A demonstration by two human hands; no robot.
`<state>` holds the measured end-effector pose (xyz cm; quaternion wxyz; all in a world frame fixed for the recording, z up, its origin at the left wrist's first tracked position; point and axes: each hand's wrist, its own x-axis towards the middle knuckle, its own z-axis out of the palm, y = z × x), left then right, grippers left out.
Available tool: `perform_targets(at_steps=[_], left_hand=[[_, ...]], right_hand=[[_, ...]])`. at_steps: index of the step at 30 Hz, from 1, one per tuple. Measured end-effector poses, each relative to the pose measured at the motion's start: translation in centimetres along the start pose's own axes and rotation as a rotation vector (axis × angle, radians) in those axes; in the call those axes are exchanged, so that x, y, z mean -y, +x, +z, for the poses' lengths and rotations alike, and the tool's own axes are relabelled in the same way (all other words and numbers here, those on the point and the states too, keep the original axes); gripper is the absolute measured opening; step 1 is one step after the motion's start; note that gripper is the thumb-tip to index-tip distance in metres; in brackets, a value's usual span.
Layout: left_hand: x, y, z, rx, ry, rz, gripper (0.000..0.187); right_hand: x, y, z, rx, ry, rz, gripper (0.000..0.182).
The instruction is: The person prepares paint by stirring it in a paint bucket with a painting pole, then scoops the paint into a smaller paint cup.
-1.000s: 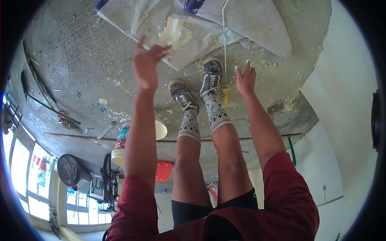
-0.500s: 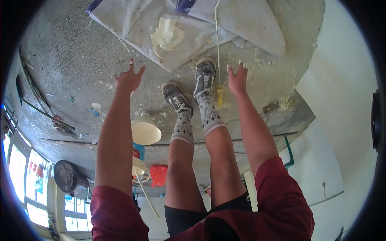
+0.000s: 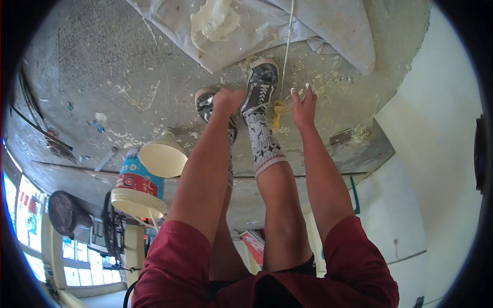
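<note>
My left hand [image 3: 227, 100] is smeared by motion in front of my left shoe [image 3: 205, 102]; its fingers are too blurred to read. My right hand [image 3: 304, 109] hangs over the floor right of my right shoe [image 3: 262, 84], thumb and fingers apart, with pale stuff on the fingertips and nothing held. A yellow handle-like object [image 3: 277, 116] lies between that hand and my right leg. Above the shoes a pale sheet [image 3: 226, 59] is spread on the floor, bearing a smear of cream paste [image 3: 218, 21]. A thin pale rod or cord [image 3: 289, 38] crosses it.
Left of my legs are a cream cone-shaped piece [image 3: 164, 155] and a blue-and-red bucket [image 3: 137, 179]. A dark tub [image 3: 68, 213] stands farther left, near hoses [image 3: 33, 102]. Pale crumbs dot the concrete floor [image 3: 102, 56]. A white wall [image 3: 436, 118] rises at the right.
My left hand has swung right, from over the floor to my left shoe. My right hand has barely moved. The view has shifted, so more of the bucket shows.
</note>
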<state>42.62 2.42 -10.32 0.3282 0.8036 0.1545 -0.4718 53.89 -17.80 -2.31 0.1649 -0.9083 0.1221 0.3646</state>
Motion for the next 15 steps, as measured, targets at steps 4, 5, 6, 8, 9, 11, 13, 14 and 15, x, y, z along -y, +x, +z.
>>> perform_targets(at_steps=[4,5,6,8,9,11,13,14,15], left_hand=[[-1.5,-0.2,0.4,-0.069,-0.18,-0.213,0.046],[-2.9,-3.0,-2.2,-0.086,-0.288,-0.292,0.048],[-3.6,-5.1,-3.9,-0.105,-0.393,-0.371,0.05],[-2.7,-6.3,-3.1,-0.077,-0.348,-0.418,0.053],[-2.0,-6.6,-2.9,0.058,-0.266,-0.494,0.056],[-0.6,-6.3,-2.2,0.191,-0.187,-0.562,0.061],[0.5,-4.6,-1.8,0.277,-0.041,-0.459,0.064],[0.1,-4.2,-3.1,0.338,-0.051,-0.449,0.064],[0.1,-3.8,-3.2,0.335,-0.051,-0.446,0.064]], right_hand=[[-0.4,-0.3,-0.7,0.004,0.01,-0.01,0.071],[-0.5,-0.1,-0.9,-0.004,0.011,-0.035,0.07],[-0.3,-0.2,-1.2,-0.001,0.014,-0.038,0.07],[0.2,-0.2,-1.6,0.025,0.034,-0.05,0.069],[0.3,-0.2,-1.3,0.021,0.04,-0.051,0.069],[0.3,-0.1,-1.0,0.009,0.02,-0.036,0.069],[0.8,0.3,-0.9,0.009,0.035,-0.024,0.07],[0.9,0.3,-0.7,0.023,0.048,-0.004,0.07],[1.0,0.6,-0.7,0.019,0.049,-0.006,0.07]])
